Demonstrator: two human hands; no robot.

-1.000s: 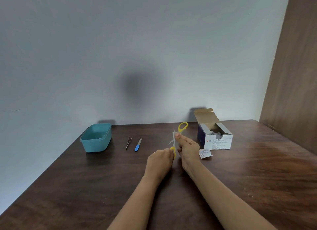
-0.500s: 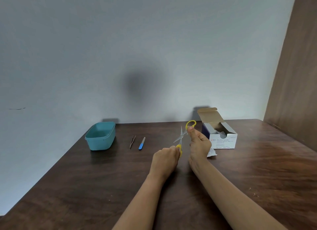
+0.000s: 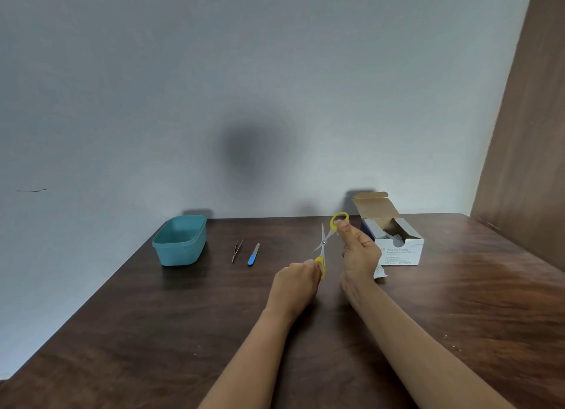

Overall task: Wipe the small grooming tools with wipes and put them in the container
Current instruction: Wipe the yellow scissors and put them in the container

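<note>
Head view: a dark brown, wood-grain worktop (image 3: pixel 153 332) runs back to a plain pale grey wall (image 3: pixel 214 87). A brown wood panel (image 3: pixel 526 133) stands upright along the far right edge.

At the far left of the worktop, close to the wall, sits a teal container (image 3: pixel 180 253), rectangular with rounded corners, its open top showing its teal inner walls. At the far right sits a white and blue box of alcohol swabs (image 3: pixel 400 251) with its cardboard flap tipped up and back. Pale sachets show through the opening, too small to count.

Between the 2 containers, just right of the teal one, a pair of tweezers (image 3: pixel 237 250) and a blue-handled nail file (image 3: pixel 253 254) lie side by side on the worktop, apart from each other, tips pointing toward the wall.

Both bare forearms reach in from the near edge. The scissors (image 3: pixel 324 242) are held above the worktop's middle with their blades spread. The left hand (image 3: pixel 295 282) is curled round the lower yellow handle, and the right hand (image 3: pixel 360 256) pinches the upper yellow loop between thumb and fingers. A small white scrap (image 3: pixel 380 271) shows just behind the right wrist. Whether it is held or lying on the worktop cannot be told.
</note>
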